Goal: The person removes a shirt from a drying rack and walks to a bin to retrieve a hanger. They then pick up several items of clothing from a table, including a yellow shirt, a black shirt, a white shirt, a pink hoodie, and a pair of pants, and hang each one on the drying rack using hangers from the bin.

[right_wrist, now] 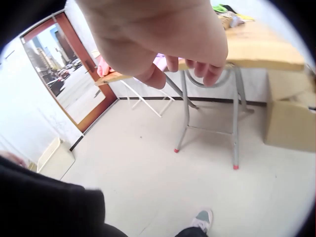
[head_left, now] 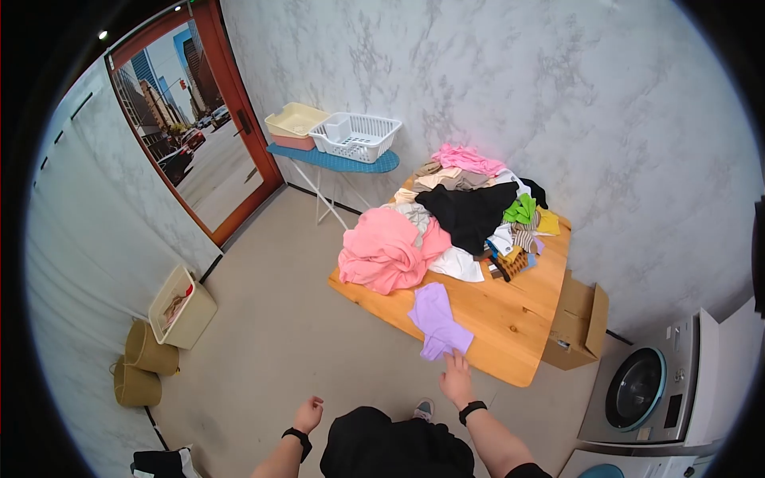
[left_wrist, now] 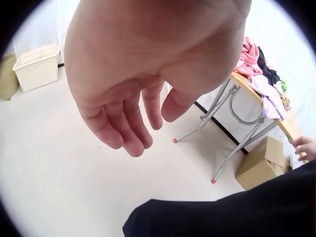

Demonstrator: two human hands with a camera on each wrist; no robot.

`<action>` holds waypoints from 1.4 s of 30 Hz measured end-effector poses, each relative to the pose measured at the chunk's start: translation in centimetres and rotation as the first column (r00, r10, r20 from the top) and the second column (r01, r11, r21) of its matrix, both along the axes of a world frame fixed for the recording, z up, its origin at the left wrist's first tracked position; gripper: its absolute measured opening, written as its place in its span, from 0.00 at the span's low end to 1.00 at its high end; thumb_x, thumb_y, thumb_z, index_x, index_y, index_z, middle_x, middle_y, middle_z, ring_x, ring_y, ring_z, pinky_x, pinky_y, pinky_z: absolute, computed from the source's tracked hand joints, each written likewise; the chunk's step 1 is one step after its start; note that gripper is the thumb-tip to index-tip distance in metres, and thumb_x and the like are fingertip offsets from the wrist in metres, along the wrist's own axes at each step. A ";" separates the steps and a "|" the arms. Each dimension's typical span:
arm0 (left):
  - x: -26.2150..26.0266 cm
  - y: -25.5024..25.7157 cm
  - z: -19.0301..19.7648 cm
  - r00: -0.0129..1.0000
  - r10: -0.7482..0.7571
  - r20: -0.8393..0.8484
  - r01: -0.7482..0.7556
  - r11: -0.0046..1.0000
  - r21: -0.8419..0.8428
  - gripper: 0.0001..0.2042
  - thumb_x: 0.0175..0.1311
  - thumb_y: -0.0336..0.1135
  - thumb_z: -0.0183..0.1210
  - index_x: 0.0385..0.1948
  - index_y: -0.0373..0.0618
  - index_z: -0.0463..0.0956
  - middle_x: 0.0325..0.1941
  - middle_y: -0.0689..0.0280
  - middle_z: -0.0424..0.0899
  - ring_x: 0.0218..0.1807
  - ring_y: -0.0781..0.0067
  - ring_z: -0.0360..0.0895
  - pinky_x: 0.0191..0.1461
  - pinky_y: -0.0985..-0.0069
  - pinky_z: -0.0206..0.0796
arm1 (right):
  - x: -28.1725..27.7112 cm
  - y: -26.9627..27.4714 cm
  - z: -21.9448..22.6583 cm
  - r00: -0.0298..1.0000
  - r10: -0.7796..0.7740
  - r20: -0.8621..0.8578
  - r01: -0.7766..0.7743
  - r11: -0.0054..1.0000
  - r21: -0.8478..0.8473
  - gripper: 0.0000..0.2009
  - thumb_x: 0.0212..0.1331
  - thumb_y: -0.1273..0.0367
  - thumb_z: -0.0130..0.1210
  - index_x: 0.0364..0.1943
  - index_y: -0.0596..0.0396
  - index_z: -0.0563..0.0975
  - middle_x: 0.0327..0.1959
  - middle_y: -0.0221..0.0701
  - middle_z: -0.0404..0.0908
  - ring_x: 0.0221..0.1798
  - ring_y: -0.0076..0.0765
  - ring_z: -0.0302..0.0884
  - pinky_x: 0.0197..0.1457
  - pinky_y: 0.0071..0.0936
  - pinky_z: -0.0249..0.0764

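A lavender garment (head_left: 437, 319) lies at the front edge of the wooden table (head_left: 510, 338), one corner over the edge. The fingertips of my right hand (head_left: 457, 381) are right at its near corner, fingers relaxed. In the right wrist view, that hand (right_wrist: 163, 47) shows loosely bent fingers, with a strip of lavender behind them. My left hand (head_left: 308, 414) hangs over the floor to the left, away from the table. Its fingers (left_wrist: 131, 140) curl loosely in the left wrist view around nothing. Behind the lavender piece sits a bunched pink cloth (head_left: 386, 251).
A heap of clothes, with a black garment (head_left: 470, 211) on top, covers the table's back. Right of it stand a cardboard box (head_left: 574, 323) and a washing machine (head_left: 637, 390). An ironing board (head_left: 339, 158) bears a white basket (head_left: 358, 139); bins (head_left: 195, 315) stand far left.
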State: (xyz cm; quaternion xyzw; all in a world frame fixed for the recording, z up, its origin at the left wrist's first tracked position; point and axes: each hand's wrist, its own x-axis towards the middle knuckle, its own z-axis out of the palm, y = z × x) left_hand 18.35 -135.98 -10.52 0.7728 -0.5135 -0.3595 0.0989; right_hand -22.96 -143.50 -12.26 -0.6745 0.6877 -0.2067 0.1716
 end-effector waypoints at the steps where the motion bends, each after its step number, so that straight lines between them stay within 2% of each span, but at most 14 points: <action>1: -1.3 -2.4 0.6 0.999 -0.033 0.000 0.033 0.997 -0.066 0.14 0.57 0.31 0.52 0.45 0.43 0.76 0.41 0.55 0.82 0.43 0.56 0.80 0.48 0.65 0.72 | 0.3 -2.1 0.6 1.000 0.001 -0.002 -0.001 1.000 0.005 0.29 0.47 0.74 0.57 0.59 0.53 0.67 0.65 0.43 0.61 0.66 0.55 0.59 0.67 0.48 0.60; 5: -7.1 -13.5 4.6 0.971 -0.241 -0.001 0.231 0.932 -0.281 0.17 0.56 0.31 0.54 0.49 0.45 0.72 0.51 0.55 0.76 0.52 0.53 0.75 0.54 0.62 0.69 | 0.7 -8.7 0.4 0.999 0.027 -0.043 -0.023 0.996 0.087 0.28 0.52 0.68 0.55 0.61 0.50 0.67 0.68 0.40 0.59 0.69 0.53 0.56 0.69 0.51 0.57; 8: -10.6 -22.9 7.3 0.909 -0.409 0.083 0.380 0.730 -0.568 0.20 0.55 0.30 0.54 0.52 0.45 0.70 0.54 0.52 0.72 0.58 0.49 0.70 0.60 0.61 0.65 | -1.0 -12.4 -1.0 0.996 -0.010 -0.083 0.023 0.989 0.148 0.24 0.58 0.63 0.51 0.60 0.47 0.69 0.70 0.37 0.59 0.70 0.52 0.55 0.70 0.53 0.54; 10: -12.6 -29.0 9.7 0.885 -0.454 0.106 0.409 0.645 -0.646 0.23 0.54 0.32 0.56 0.55 0.44 0.69 0.60 0.52 0.68 0.62 0.48 0.66 0.64 0.59 0.60 | -3.2 -15.7 -1.0 0.992 -0.035 -0.122 0.057 0.983 0.175 0.22 0.60 0.60 0.49 0.60 0.46 0.71 0.70 0.36 0.60 0.71 0.52 0.55 0.71 0.54 0.53; 14: -14.5 -39.4 11.2 0.829 -0.547 0.115 0.468 0.568 -0.677 0.27 0.53 0.37 0.59 0.58 0.46 0.68 0.66 0.51 0.61 0.68 0.47 0.58 0.69 0.54 0.51 | -6.1 -23.8 2.1 0.914 -0.209 -0.348 0.301 0.924 0.237 0.19 0.61 0.58 0.50 0.54 0.47 0.76 0.65 0.34 0.67 0.67 0.50 0.61 0.70 0.53 0.55; 17: -15.7 -44.8 9.5 0.767 -0.596 0.238 0.581 0.488 -0.651 0.31 0.52 0.44 0.60 0.61 0.48 0.67 0.70 0.50 0.57 0.72 0.47 0.52 0.72 0.49 0.45 | -5.9 -29.8 4.9 0.942 -0.316 -0.113 0.321 0.947 0.025 0.20 0.55 0.61 0.58 0.52 0.53 0.75 0.60 0.38 0.70 0.63 0.49 0.65 0.64 0.49 0.61; 20: -16.3 -47.3 7.7 0.659 -0.715 0.235 0.699 0.467 -0.542 0.32 0.52 0.49 0.60 0.62 0.51 0.66 0.71 0.50 0.55 0.74 0.47 0.50 0.72 0.46 0.41 | -2.5 -36.8 7.6 0.927 -0.372 0.039 0.372 0.909 -0.190 0.23 0.49 0.61 0.65 0.49 0.54 0.74 0.58 0.40 0.71 0.59 0.53 0.68 0.61 0.44 0.67; 23: -16.6 -48.5 7.9 0.590 -0.778 0.216 0.762 0.448 -0.467 0.32 0.52 0.51 0.59 0.62 0.53 0.67 0.72 0.50 0.55 0.74 0.47 0.49 0.73 0.46 0.40 | 0.2 -41.4 8.9 0.845 -0.535 0.018 0.530 0.833 -0.156 0.25 0.46 0.63 0.65 0.50 0.53 0.73 0.60 0.38 0.69 0.61 0.51 0.67 0.60 0.46 0.67; 26: -16.0 -48.8 7.8 0.583 -0.798 0.154 0.764 0.474 -0.437 0.32 0.54 0.51 0.59 0.62 0.53 0.67 0.71 0.50 0.55 0.74 0.47 0.49 0.72 0.45 0.40 | -1.6 -43.6 6.7 0.859 -0.501 -0.103 0.504 0.863 0.012 0.23 0.43 0.67 0.64 0.49 0.51 0.75 0.60 0.40 0.70 0.60 0.52 0.68 0.59 0.42 0.69; 27: -15.7 -48.7 7.9 0.577 -0.807 0.127 0.762 0.476 -0.439 0.32 0.55 0.52 0.59 0.63 0.52 0.65 0.72 0.50 0.54 0.74 0.47 0.48 0.72 0.45 0.40 | -3.0 -44.3 7.0 0.864 -0.502 0.032 0.498 0.863 0.087 0.20 0.44 0.70 0.61 0.47 0.52 0.76 0.53 0.44 0.77 0.54 0.53 0.74 0.54 0.41 0.73; 29: -15.8 -48.8 8.6 0.584 -0.806 0.100 0.750 0.487 -0.448 0.32 0.56 0.53 0.58 0.63 0.51 0.64 0.72 0.49 0.54 0.74 0.47 0.47 0.72 0.45 0.39 | -4.2 -45.7 11.0 0.816 -0.428 0.389 0.479 0.877 -0.040 0.14 0.51 0.75 0.56 0.44 0.60 0.73 0.36 0.48 0.81 0.44 0.55 0.80 0.46 0.37 0.75; 31: -16.0 -48.6 9.8 0.639 -0.769 0.033 0.694 0.557 -0.456 0.33 0.58 0.52 0.58 0.64 0.47 0.61 0.71 0.46 0.52 0.73 0.45 0.47 0.72 0.47 0.40 | -6.4 -46.8 14.8 0.777 -0.308 0.549 0.440 0.890 -0.124 0.11 0.56 0.77 0.53 0.44 0.61 0.73 0.35 0.43 0.81 0.40 0.40 0.82 0.43 0.30 0.73; 34: -18.9 -49.9 12.7 0.621 -0.771 -0.142 0.581 0.574 -0.577 0.36 0.57 0.48 0.61 0.65 0.44 0.57 0.70 0.44 0.51 0.71 0.42 0.49 0.71 0.49 0.42 | -5.5 -46.1 26.4 0.767 -0.195 0.612 0.430 0.863 -0.264 0.11 0.63 0.77 0.49 0.48 0.60 0.73 0.43 0.30 0.80 0.46 0.24 0.74 0.50 0.22 0.70; 42: -28.7 -49.8 18.0 0.637 -0.758 -0.143 0.413 0.491 -0.767 0.46 0.44 0.45 0.71 0.66 0.43 0.54 0.69 0.45 0.53 0.68 0.41 0.54 0.70 0.52 0.46 | -6.1 -36.8 35.6 0.569 0.201 0.798 0.513 0.671 -0.535 0.21 0.61 0.80 0.43 0.61 0.61 0.66 0.59 0.32 0.71 0.62 0.27 0.66 0.67 0.23 0.58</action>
